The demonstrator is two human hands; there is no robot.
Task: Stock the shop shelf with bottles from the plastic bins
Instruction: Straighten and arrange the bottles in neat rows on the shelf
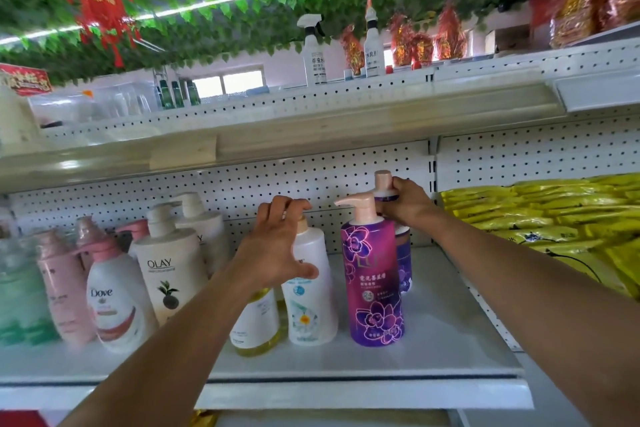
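Shelf (pixel 450 333) holds Dove bottle (pixel 116 302) and Olay bottle (pixel 169 270) at left. Left hand (pixel 277 246) hovers released, fingers spread, over white pump bottle (pixel 311 288). Front purple bottle (pixel 375 277) stands right of it. Right hand (pixel 407 201) grasps neck of rear purple bottle (pixel 403 263) just behind.

Bottles (pixel 375 274) stand on the shelf (pixel 450 333), packets (pixel 554 218) right.

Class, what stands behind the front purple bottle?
A second purple bottle, its pump gripped by the right hand. The front purple bottle hides most of its body.
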